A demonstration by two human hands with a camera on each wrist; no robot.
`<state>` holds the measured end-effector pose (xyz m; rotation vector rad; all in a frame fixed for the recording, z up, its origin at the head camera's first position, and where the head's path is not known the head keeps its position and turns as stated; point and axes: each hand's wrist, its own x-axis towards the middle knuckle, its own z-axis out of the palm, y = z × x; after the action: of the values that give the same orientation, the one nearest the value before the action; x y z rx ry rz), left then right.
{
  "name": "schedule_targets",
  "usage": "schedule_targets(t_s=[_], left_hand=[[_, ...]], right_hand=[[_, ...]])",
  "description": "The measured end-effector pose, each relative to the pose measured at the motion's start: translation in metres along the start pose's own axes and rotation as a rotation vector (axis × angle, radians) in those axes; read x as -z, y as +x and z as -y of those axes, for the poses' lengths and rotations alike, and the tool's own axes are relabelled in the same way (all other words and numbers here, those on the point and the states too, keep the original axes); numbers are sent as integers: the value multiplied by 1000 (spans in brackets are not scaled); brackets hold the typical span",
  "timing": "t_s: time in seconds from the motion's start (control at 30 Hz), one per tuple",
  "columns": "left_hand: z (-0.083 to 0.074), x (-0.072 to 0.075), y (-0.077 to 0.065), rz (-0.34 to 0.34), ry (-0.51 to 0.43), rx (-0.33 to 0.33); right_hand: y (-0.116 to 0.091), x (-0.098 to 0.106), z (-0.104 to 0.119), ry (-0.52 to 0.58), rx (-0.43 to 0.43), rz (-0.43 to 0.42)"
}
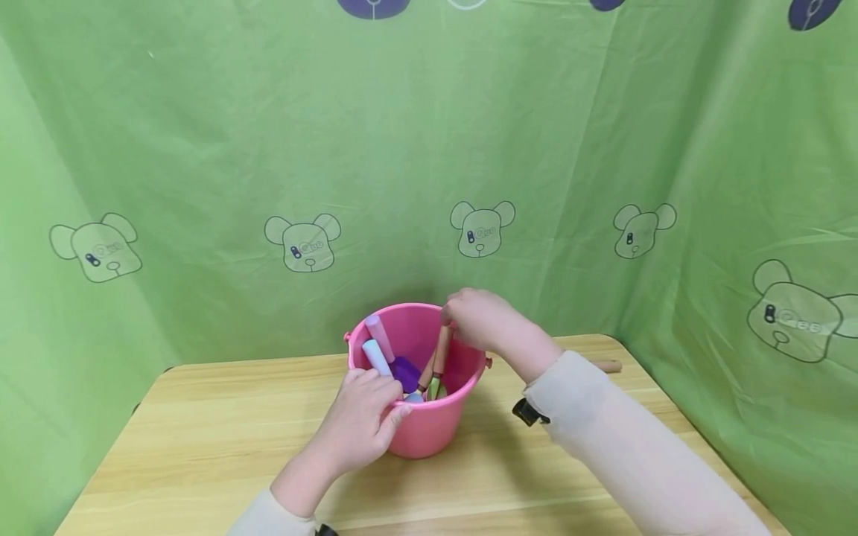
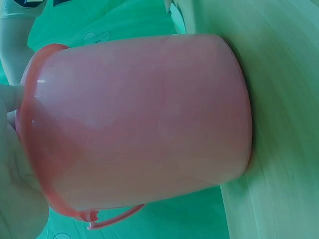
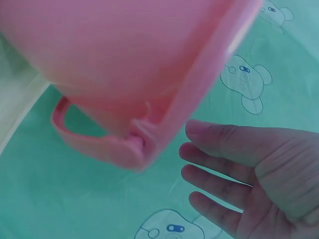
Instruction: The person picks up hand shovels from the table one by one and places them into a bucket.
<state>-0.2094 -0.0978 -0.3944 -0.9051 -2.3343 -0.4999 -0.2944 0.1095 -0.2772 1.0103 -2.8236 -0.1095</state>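
Note:
A pink bucket (image 1: 424,432) stands upright on the table. My left hand (image 1: 362,417) grips its near rim, thumb outside and fingers over the edge; the left wrist view shows the bucket's outer wall close up. Inside lean a lavender handle (image 1: 379,336), a light blue handle (image 1: 377,357), a purple scoop (image 1: 405,373) and garden tools with brown wooden handles (image 1: 442,350) and green metal parts (image 1: 433,388). My right hand (image 1: 484,318) is over the bucket's right side, near the top of a brown handle. In the right wrist view its fingers are loosely extended beside the rim, holding nothing.
Another brown wooden handle (image 1: 608,365) lies on the wooden table (image 1: 221,447) at the right, partly hidden behind my right sleeve. The bucket's pink carrying handle (image 3: 94,144) hangs down its side. Green curtains (image 1: 375,149) with bear prints close off the back and sides.

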Motion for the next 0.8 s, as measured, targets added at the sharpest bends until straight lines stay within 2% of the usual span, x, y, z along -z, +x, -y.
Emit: schedule_targets(t_s=[0.23,0.47,0.8], left_hand=[[1,-1,0,4,1,0],[1,-1,1,-6,14,-17],[0,2,1,14,11,-11]], right_hand=[[-10,8,-12,77,-28,3],[-23,14,-31,69,-39,-8],[-39,13,-57,76,-63,-10]])
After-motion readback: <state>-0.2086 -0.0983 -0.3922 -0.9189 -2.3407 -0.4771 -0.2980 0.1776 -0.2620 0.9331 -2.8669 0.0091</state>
